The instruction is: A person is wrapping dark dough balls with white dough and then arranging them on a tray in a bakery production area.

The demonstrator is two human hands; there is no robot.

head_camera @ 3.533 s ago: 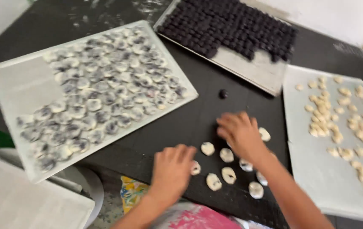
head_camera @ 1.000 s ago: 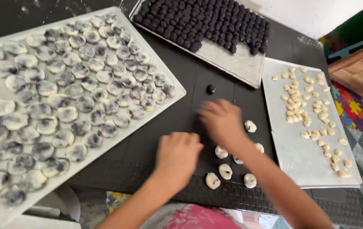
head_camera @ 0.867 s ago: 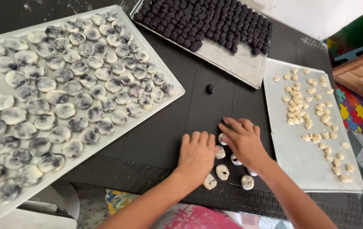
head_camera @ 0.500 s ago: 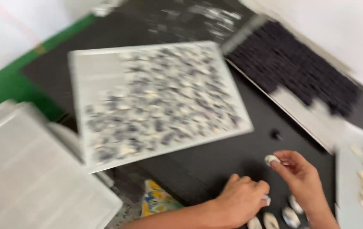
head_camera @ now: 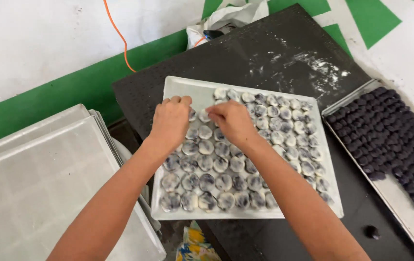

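Note:
A white tray (head_camera: 187, 89) on the black table holds several rows of flattened white dough pieces (head_camera: 224, 166) with dark filling showing through. Both my hands hover over its far left part, where the rows end. My left hand (head_camera: 170, 122) has its fingers curled down, back to the camera, so its palm is hidden. My right hand (head_camera: 233, 121) pinches a dough piece (head_camera: 204, 116) at the edge of the rows, fingertips pointing left. The two hands are almost touching.
A metal tray (head_camera: 410, 222) of dark balls (head_camera: 385, 137) lies at the right. One loose dark ball (head_camera: 372, 232) sits on the black table (head_camera: 274, 53). Stacked pale trays (head_camera: 38, 179) are at the left. A white bag (head_camera: 231, 17) and orange cable (head_camera: 117, 34) lie behind.
My view and both hands have shifted from the loose pieces on the black table to the far left part of the filled tray. My right hand carried a piece over.

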